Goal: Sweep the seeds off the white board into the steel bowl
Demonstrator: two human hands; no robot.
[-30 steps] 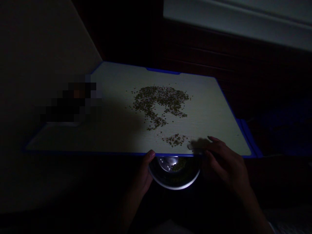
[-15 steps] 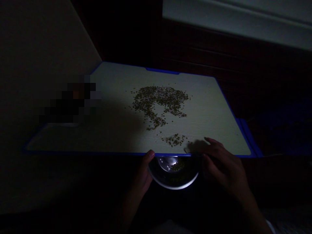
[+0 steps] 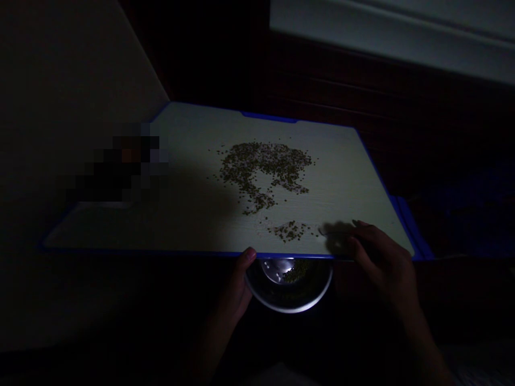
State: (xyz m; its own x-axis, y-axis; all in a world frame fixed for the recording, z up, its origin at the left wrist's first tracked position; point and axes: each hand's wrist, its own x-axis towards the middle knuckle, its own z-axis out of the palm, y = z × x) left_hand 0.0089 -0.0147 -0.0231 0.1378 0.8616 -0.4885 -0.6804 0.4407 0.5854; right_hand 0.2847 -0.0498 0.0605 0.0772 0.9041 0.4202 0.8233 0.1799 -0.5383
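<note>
A whiteboard-like table top (image 3: 341, 177) with a blue rim carries a scattered patch of small greenish-brown beans (image 3: 265, 161), which look like mung beans. A smaller cluster (image 3: 289, 230) lies near its front edge. Under that edge is a round metal bowl (image 3: 306, 308) with some of the beans inside. My left hand (image 3: 239, 287) is closed around the bowl's left side, its thumb up against the table edge. Over the front right of the top, my right hand (image 3: 380, 252) is closed in a pinch on a thin tool (image 3: 332, 232); its kind is too dark to tell.
At the left of the top, a pixelated patch (image 3: 116, 169) hides an object. A pale wall or panel (image 3: 80, 69) stands at the left, and a pale ledge (image 3: 382, 37) crosses the upper right. The surroundings are very dark.
My right hand has moved right and slightly up from the table edge, and the thin tool's tip has moved with it. My left hand and the bowl have stayed in place.
</note>
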